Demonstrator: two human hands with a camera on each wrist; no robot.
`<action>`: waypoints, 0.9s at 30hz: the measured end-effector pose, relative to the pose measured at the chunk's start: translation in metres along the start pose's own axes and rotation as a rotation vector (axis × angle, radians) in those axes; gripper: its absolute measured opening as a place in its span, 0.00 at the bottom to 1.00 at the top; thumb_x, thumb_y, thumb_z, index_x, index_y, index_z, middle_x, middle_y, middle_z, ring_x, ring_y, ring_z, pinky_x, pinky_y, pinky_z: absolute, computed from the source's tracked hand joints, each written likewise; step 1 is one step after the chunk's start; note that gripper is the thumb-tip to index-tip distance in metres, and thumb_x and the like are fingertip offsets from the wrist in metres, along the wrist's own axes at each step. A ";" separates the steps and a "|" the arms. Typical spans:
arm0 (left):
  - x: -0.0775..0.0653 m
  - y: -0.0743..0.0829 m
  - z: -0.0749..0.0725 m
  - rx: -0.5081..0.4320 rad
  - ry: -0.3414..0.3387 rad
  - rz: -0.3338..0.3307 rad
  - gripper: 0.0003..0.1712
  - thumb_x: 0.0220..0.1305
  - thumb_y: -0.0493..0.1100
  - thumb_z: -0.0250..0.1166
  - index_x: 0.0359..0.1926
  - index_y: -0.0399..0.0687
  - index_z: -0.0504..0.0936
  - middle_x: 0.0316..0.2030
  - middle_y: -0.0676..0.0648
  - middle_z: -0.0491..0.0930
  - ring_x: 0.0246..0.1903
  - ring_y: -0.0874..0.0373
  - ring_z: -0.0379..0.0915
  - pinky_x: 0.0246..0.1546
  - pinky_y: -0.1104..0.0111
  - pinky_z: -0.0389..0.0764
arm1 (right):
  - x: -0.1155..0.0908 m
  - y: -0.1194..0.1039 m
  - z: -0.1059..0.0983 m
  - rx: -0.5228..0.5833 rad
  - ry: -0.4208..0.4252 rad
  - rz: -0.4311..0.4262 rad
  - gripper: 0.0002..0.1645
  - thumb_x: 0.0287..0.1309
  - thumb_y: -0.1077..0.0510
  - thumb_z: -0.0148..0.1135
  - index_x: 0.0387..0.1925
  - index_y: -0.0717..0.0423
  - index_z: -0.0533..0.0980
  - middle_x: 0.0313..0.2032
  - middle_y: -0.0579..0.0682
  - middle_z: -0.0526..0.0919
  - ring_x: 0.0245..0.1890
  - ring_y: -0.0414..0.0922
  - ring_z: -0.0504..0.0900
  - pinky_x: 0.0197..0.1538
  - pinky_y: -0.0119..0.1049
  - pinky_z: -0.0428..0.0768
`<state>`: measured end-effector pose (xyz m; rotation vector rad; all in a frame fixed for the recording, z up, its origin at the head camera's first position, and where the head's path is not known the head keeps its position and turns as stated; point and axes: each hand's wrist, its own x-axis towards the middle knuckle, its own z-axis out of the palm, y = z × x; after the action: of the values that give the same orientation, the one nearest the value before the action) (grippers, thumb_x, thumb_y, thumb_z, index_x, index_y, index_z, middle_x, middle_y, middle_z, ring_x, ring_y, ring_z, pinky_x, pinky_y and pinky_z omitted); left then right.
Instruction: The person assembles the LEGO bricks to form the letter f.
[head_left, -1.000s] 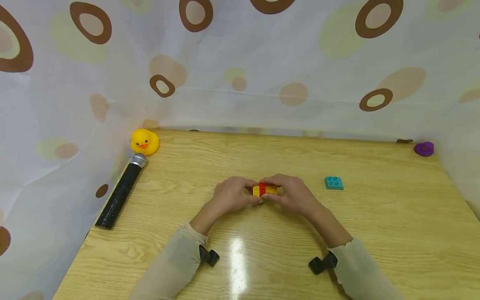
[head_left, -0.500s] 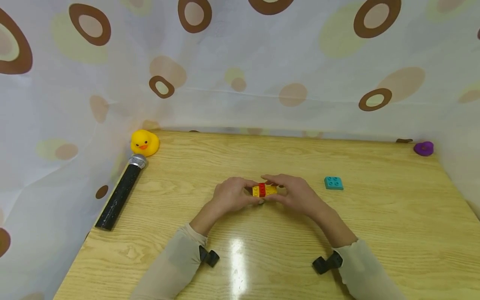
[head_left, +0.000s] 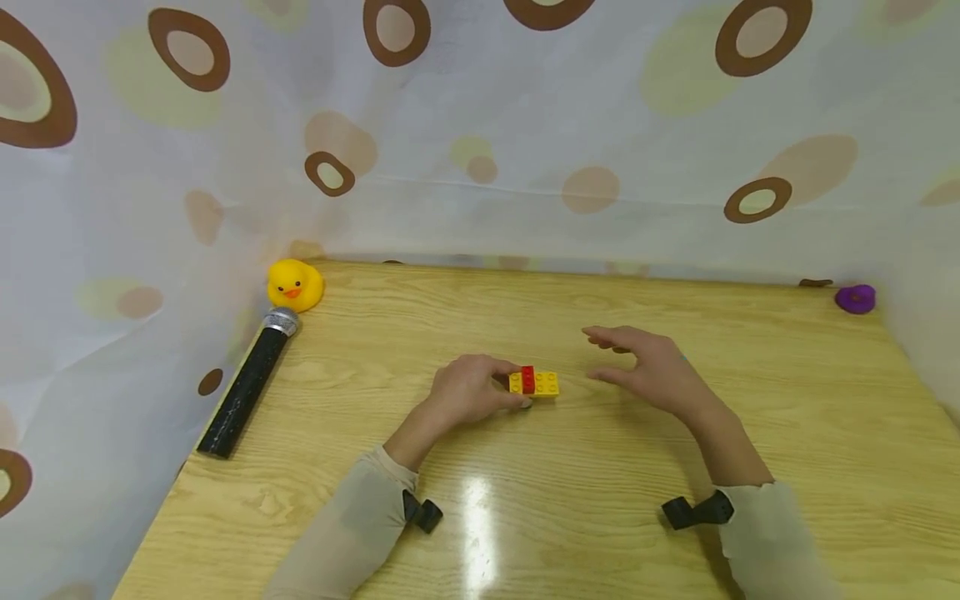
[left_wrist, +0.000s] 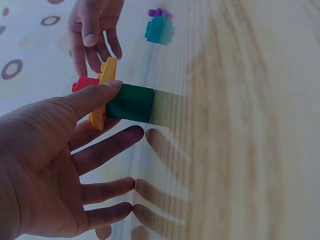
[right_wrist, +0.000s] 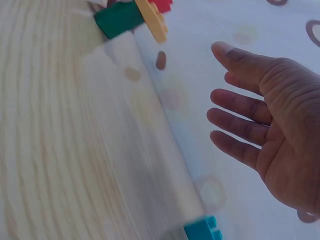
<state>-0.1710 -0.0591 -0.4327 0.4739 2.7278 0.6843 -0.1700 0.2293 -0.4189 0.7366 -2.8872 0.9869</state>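
My left hand [head_left: 465, 390] holds a small stack of toy building bricks between thumb and fingers. In the left wrist view, the stack has a green brick [left_wrist: 132, 103] at the bottom, touching the table, a yellow plate [left_wrist: 106, 90] across it and a red brick [left_wrist: 85, 84] on top. My right hand [head_left: 660, 371] is off to the right of the stack, holding nothing, fingers extended and thumb apart. A teal brick [right_wrist: 201, 229] shows at the lower edge of the right wrist view; in the head view my right hand covers nearly all of it.
A black microphone [head_left: 247, 383] lies along the table's left edge, beside a yellow rubber duck [head_left: 295, 286] in the back left corner. At the back right corner sits a small purple object [head_left: 856, 299]. Patterned cloth [head_left: 525, 150] hangs behind the wooden table [head_left: 570, 500].
My right hand has let go of the brick stack and moved right, over toward the teal brick. My left hand keeps its hold, nearly in the same place.
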 end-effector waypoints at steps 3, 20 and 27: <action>0.001 0.001 0.000 -0.005 -0.002 0.003 0.33 0.57 0.66 0.73 0.62 0.66 0.82 0.55 0.55 0.86 0.54 0.54 0.81 0.37 0.65 0.77 | -0.008 0.011 -0.011 0.001 0.028 0.039 0.35 0.63 0.48 0.70 0.70 0.50 0.73 0.63 0.56 0.81 0.60 0.60 0.80 0.58 0.61 0.78; -0.002 0.003 0.003 -0.008 0.029 0.018 0.32 0.57 0.64 0.74 0.62 0.64 0.83 0.49 0.55 0.87 0.48 0.55 0.82 0.34 0.66 0.77 | -0.044 0.063 -0.052 -0.130 -0.018 0.180 0.33 0.66 0.48 0.66 0.69 0.56 0.73 0.65 0.66 0.76 0.63 0.70 0.74 0.57 0.69 0.73; -0.001 0.003 0.002 0.001 0.027 0.026 0.32 0.57 0.64 0.74 0.62 0.63 0.83 0.50 0.56 0.87 0.48 0.56 0.82 0.34 0.67 0.76 | -0.049 0.081 -0.053 -0.148 -0.073 0.225 0.34 0.68 0.48 0.65 0.69 0.57 0.72 0.66 0.69 0.74 0.60 0.74 0.75 0.56 0.70 0.73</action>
<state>-0.1689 -0.0559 -0.4323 0.5048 2.7515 0.7008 -0.1690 0.3369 -0.4304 0.4566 -3.1176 0.7636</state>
